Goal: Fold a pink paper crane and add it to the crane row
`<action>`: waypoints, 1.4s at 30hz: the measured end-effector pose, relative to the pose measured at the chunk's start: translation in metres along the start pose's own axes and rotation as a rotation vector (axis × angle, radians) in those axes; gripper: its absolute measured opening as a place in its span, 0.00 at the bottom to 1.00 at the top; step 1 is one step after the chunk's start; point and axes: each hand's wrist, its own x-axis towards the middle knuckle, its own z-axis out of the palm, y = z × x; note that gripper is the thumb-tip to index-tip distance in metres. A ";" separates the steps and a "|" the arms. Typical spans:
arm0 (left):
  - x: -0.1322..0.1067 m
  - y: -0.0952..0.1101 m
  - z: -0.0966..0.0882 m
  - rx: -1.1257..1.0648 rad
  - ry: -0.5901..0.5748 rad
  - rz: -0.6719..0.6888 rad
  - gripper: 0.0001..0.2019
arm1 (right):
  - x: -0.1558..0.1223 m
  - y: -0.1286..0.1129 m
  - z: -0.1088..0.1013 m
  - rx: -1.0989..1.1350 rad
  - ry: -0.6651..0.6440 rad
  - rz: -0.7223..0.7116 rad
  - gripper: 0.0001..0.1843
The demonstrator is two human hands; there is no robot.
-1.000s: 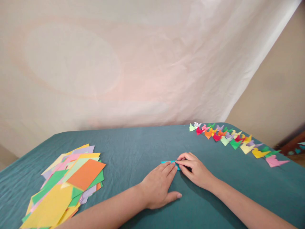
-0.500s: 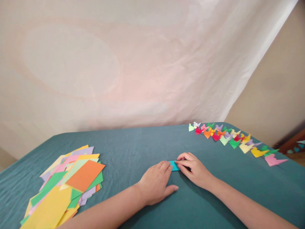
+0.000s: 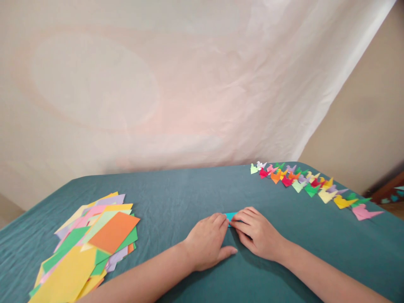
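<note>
A small folded piece of blue paper (image 3: 231, 216) lies on the green cloth, mostly covered by fingers. My left hand (image 3: 208, 242) rests palm down on its left part, fingers flat on it and thumb stretched out to the side on the cloth. From the right, my right hand (image 3: 255, 233) has its fingertips closed together on the paper, beside the left fingertips. The covered portion of the paper and its exact folds cannot be made out.
On the left lies a loose pile of coloured paper sheets (image 3: 112, 231). Rows of small folded paper birds (image 3: 344, 202) stand along the table's right side. The green tablecloth (image 3: 176, 189) reaches back to a pale hanging sheet (image 3: 189, 84).
My right hand has slid slightly left along the blue paper, close to the left fingertips, covering more of it. The left hand stays nearly where it was.
</note>
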 end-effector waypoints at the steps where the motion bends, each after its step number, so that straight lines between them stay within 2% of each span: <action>1: 0.000 0.000 0.000 0.000 -0.002 0.003 0.28 | 0.000 0.000 0.000 0.001 -0.005 -0.007 0.16; 12: 0.001 0.000 -0.003 0.038 -0.009 0.029 0.27 | 0.000 -0.003 -0.003 -0.105 -0.157 0.002 0.18; 18: 0.001 -0.001 -0.005 0.056 -0.034 0.045 0.30 | 0.002 -0.008 -0.008 -0.214 -0.218 -0.027 0.13; 24: 0.001 -0.002 -0.005 0.040 -0.038 0.048 0.32 | 0.003 -0.010 -0.017 -0.295 -0.260 0.039 0.10; 32: 0.001 -0.004 -0.003 0.041 -0.022 0.061 0.32 | 0.006 -0.017 -0.028 -0.375 -0.399 0.154 0.09; 37: 0.000 -0.005 -0.003 0.054 -0.036 0.078 0.33 | 0.003 -0.014 -0.027 -0.348 -0.379 0.167 0.10; 42: -0.001 -0.005 -0.003 0.072 -0.030 0.100 0.32 | -0.003 -0.009 -0.012 -0.311 -0.243 0.137 0.10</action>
